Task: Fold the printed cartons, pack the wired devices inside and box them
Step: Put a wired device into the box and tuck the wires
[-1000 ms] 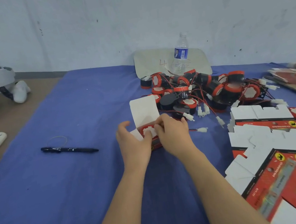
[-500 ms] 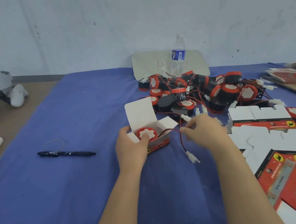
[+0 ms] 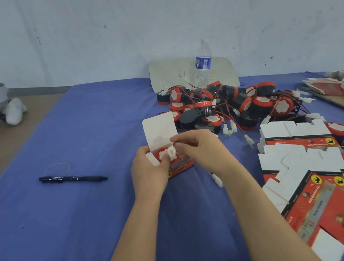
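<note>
The left hand (image 3: pixel 150 171) grips the open carton (image 3: pixel 182 166), device (image 3: pixel 161 154) seated inside, while fingers (image 3: pixel 179 139) of the right hand (image 3: pixel 200 148) pinch its wire over the carton; the connector (image 3: pixel 217 179) trailing beside it could jam the lid (image 3: pixel 159 130).

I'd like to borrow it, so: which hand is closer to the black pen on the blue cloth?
Left. The left hand grips the open carton, to the right of the pen; the right hand is at the carton's far side, farther from the pen.
</note>
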The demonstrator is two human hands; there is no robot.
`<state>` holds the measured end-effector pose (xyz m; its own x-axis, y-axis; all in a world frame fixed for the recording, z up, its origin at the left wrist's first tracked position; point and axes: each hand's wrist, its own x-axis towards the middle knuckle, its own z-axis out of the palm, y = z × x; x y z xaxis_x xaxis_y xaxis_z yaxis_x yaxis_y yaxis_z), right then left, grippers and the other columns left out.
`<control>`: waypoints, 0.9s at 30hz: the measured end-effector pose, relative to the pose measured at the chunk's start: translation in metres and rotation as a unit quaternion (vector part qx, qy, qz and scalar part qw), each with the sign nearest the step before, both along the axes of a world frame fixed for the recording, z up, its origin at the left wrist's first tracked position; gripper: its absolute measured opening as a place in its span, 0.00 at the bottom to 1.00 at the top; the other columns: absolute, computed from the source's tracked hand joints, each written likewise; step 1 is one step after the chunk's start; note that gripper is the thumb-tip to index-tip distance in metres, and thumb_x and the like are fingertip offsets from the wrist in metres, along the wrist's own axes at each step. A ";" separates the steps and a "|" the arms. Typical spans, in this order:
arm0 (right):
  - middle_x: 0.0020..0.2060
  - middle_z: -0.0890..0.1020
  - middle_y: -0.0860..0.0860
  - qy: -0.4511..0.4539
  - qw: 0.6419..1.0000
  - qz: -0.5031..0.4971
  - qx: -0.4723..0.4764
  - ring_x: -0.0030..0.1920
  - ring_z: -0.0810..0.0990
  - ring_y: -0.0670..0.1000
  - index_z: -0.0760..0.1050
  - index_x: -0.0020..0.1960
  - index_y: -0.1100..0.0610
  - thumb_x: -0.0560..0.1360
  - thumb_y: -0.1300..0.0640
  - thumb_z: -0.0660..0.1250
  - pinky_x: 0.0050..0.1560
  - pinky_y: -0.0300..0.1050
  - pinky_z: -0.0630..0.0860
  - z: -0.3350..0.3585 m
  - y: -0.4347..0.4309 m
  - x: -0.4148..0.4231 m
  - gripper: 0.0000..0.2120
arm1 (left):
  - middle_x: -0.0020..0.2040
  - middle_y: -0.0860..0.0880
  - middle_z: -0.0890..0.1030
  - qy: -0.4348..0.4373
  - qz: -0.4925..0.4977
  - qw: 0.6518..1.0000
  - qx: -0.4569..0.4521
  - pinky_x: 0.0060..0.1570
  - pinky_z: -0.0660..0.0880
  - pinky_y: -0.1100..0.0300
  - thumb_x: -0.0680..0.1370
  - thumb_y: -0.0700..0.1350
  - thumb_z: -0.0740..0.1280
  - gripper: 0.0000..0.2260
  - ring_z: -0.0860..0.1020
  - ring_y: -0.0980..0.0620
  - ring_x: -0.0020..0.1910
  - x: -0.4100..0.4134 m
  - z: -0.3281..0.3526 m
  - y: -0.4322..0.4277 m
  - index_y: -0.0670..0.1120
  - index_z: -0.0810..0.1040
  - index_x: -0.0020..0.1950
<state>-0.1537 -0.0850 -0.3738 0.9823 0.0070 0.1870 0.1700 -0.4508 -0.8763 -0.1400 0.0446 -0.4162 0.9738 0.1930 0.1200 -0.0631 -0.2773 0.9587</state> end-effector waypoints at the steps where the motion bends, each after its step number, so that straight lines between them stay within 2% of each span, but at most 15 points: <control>1: 0.41 0.81 0.41 -0.029 0.998 -0.029 -0.049 0.40 0.79 0.37 0.82 0.54 0.55 0.77 0.59 0.66 0.40 0.27 0.71 -0.002 0.001 0.002 0.08 | 0.51 0.54 0.75 0.000 0.000 1.000 0.002 0.31 0.67 0.72 0.76 0.46 0.70 0.12 0.74 0.56 0.46 0.000 0.000 0.000 0.52 0.69 0.54; 3: 0.41 0.77 0.41 -0.072 0.987 -0.079 -0.121 0.41 0.75 0.39 0.82 0.48 0.51 0.76 0.54 0.67 0.39 0.27 0.68 -0.004 0.002 0.006 0.05 | 0.52 0.54 0.75 0.001 0.000 1.000 0.008 0.34 0.67 0.71 0.75 0.46 0.70 0.12 0.74 0.54 0.49 0.000 0.000 0.000 0.51 0.70 0.55; 6: 0.41 0.73 0.44 -0.107 0.976 -0.125 -0.142 0.39 0.71 0.40 0.77 0.40 0.51 0.76 0.52 0.68 0.37 0.28 0.66 -0.008 0.001 0.009 0.06 | 0.51 0.54 0.74 0.001 0.004 1.000 0.020 0.35 0.67 0.70 0.75 0.46 0.70 0.12 0.74 0.54 0.48 0.000 0.000 0.001 0.51 0.70 0.55; 8: 0.37 0.76 0.44 -0.112 0.977 -0.146 -0.107 0.36 0.73 0.41 0.76 0.42 0.52 0.76 0.54 0.67 0.35 0.28 0.67 -0.010 0.002 0.010 0.05 | 0.51 0.53 0.75 0.002 0.004 1.000 0.022 0.39 0.70 0.65 0.75 0.46 0.69 0.12 0.74 0.53 0.49 0.001 0.000 0.001 0.50 0.70 0.56; 9: 0.35 0.77 0.45 -0.105 0.980 -0.148 -0.076 0.35 0.74 0.42 0.76 0.45 0.52 0.76 0.56 0.67 0.34 0.28 0.68 -0.009 0.003 0.010 0.02 | 0.52 0.53 0.75 0.002 0.004 1.000 0.020 0.43 0.71 0.63 0.75 0.46 0.70 0.12 0.75 0.53 0.50 0.001 0.000 0.000 0.49 0.71 0.56; 12: 0.32 0.80 0.53 -0.073 0.988 -0.138 0.003 0.32 0.77 0.47 0.70 0.56 0.46 0.76 0.61 0.65 0.33 0.33 0.73 -0.011 0.004 0.009 0.14 | 0.52 0.53 0.75 -0.002 0.006 1.000 0.018 0.46 0.71 0.61 0.75 0.46 0.70 0.13 0.75 0.52 0.51 0.000 0.000 0.000 0.49 0.71 0.56; 14: 0.30 0.80 0.53 -0.051 0.988 -0.143 0.025 0.29 0.79 0.47 0.73 0.57 0.49 0.76 0.63 0.63 0.33 0.41 0.79 -0.010 0.005 0.009 0.13 | 0.51 0.53 0.75 -0.007 0.005 1.000 0.019 0.46 0.71 0.60 0.75 0.45 0.70 0.12 0.75 0.52 0.50 -0.001 0.000 -0.001 0.49 0.71 0.55; 16: 0.31 0.82 0.50 -0.031 0.988 -0.139 0.066 0.28 0.81 0.45 0.77 0.55 0.56 0.78 0.63 0.63 0.31 0.37 0.78 -0.010 0.005 0.010 0.08 | 0.51 0.53 0.76 -0.008 0.004 1.000 0.020 0.46 0.71 0.60 0.75 0.46 0.70 0.12 0.75 0.52 0.50 -0.001 0.000 -0.001 0.50 0.70 0.55; 18: 0.34 0.83 0.50 -0.017 0.987 -0.125 0.099 0.31 0.83 0.44 0.78 0.54 0.58 0.78 0.64 0.61 0.34 0.33 0.77 -0.010 0.003 0.011 0.09 | 0.52 0.52 0.76 -0.006 0.004 1.000 0.022 0.46 0.72 0.60 0.75 0.46 0.70 0.13 0.75 0.52 0.51 -0.001 0.001 -0.001 0.49 0.71 0.56; 20: 0.37 0.84 0.48 -0.014 0.990 -0.123 0.064 0.35 0.83 0.44 0.79 0.55 0.57 0.77 0.66 0.60 0.40 0.36 0.79 -0.010 -0.001 0.011 0.11 | 0.52 0.52 0.76 -0.006 0.003 1.000 0.023 0.45 0.71 0.60 0.75 0.46 0.70 0.12 0.75 0.52 0.51 -0.001 0.001 -0.001 0.50 0.70 0.55; 24: 0.45 0.84 0.47 -0.047 0.976 -0.171 -0.127 0.44 0.80 0.47 0.80 0.56 0.53 0.75 0.63 0.60 0.43 0.40 0.77 -0.011 -0.008 0.013 0.15 | 0.53 0.52 0.75 -0.002 0.003 1.000 0.029 0.45 0.71 0.60 0.75 0.46 0.70 0.12 0.75 0.52 0.51 -0.001 0.001 -0.001 0.51 0.68 0.53; 27: 0.51 0.83 0.49 -0.069 0.964 -0.182 -0.178 0.52 0.78 0.51 0.80 0.58 0.51 0.77 0.62 0.61 0.50 0.47 0.77 -0.013 -0.012 0.015 0.14 | 0.54 0.51 0.76 -0.001 0.003 0.999 0.038 0.44 0.71 0.61 0.76 0.46 0.69 0.12 0.76 0.51 0.53 -0.001 0.001 0.000 0.51 0.69 0.54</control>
